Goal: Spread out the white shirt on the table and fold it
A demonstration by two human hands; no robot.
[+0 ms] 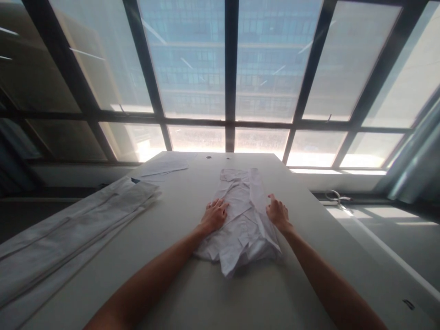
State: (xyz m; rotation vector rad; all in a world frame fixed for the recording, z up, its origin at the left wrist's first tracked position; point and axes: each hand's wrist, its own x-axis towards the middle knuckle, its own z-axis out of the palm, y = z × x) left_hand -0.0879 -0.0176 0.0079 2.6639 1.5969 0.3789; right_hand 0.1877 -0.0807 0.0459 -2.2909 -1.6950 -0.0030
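Note:
A thin white garment (240,215), which looks like a shirt, lies wrinkled on the white table (178,275). Its long narrow shape points away from me, and a smooth strip runs along its right side. The near end spreads wider, with loose pointed corners. My left hand (215,214) rests flat on the garment's left edge, fingers extended. At the right edge is my right hand (277,213), its index finger stretched out and the other fingers partly bent. Nothing shows in its grasp, and whether it touches the cloth I cannot tell.
Folded pale grey cloth (72,238) lies along the table's left side. Behind it are several sheets of paper (165,167). A white cable (338,199) sits on the floor-level surface to the right. Large windows (195,59) stand beyond the table's far edge, with a curtain (409,160) at right.

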